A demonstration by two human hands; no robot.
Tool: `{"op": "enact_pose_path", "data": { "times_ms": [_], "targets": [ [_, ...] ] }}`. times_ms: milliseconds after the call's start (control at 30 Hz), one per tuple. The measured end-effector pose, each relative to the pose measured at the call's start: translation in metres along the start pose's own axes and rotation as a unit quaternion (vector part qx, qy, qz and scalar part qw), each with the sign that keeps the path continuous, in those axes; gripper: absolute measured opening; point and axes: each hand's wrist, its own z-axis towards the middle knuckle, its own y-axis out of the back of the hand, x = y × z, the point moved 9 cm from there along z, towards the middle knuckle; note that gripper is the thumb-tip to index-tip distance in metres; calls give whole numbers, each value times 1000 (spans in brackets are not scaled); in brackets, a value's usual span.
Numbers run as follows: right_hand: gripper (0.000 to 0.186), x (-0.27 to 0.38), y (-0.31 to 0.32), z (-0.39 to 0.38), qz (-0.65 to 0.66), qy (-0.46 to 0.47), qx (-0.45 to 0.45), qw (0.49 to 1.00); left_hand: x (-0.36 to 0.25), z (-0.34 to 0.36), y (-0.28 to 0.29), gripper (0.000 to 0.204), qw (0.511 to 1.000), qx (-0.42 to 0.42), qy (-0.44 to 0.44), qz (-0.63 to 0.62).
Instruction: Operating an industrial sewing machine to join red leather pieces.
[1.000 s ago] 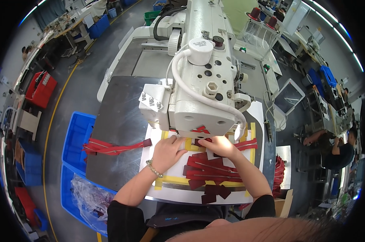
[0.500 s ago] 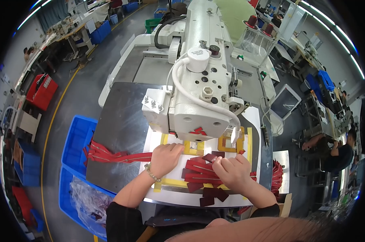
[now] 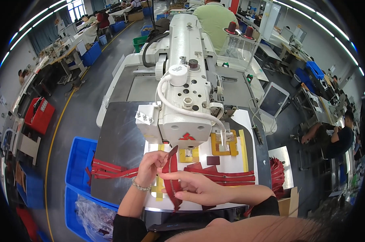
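A short red zipper (image 3: 171, 177) hangs between my hands in front of the sewing machine (image 3: 182, 127), tilted, with a dark red patch (image 3: 173, 152) at its upper end. My left hand (image 3: 149, 166) is closed and pinches the zipper near that end. My right hand (image 3: 200, 188) reaches across from the right, its fingers closed around the zipper's middle and lower part; some fingertips are hidden. Beyond the hands lie two yellow clamp frames, a small one (image 3: 185, 157) under the machine head and a larger one (image 3: 231, 150) to its right.
More red zippers (image 3: 235, 177) lie right of my hands, near a loose dark red patch (image 3: 213, 160). Other zippers (image 3: 118, 171) trail left toward a blue bin (image 3: 75, 161). A red zipper bundle (image 3: 276, 175) hangs at the right. A co-worker in light green (image 3: 216, 26) is behind the machine.
My left hand has left the small clamp frame and now holds a zipper. My right hand has moved left from the zipper pile to the same zipper. The view has tilted up.
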Motion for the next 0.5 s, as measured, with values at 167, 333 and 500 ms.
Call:
{"op": "enact_pose_path", "data": {
  "times_ms": [167,333,500],
  "targets": [
    [70,-41,-31,5,173,-10,21,985,-9,1,-13,33,999,30,-9,-15],
    [41,-84,-19,-14,162,-120,70,977,-6,-6,-27,40,987,58,13,149],
    [19,-85,60,-26,6,-104,-185,977,5,-10,-35,48,983,39,52,172]
  ]
}}
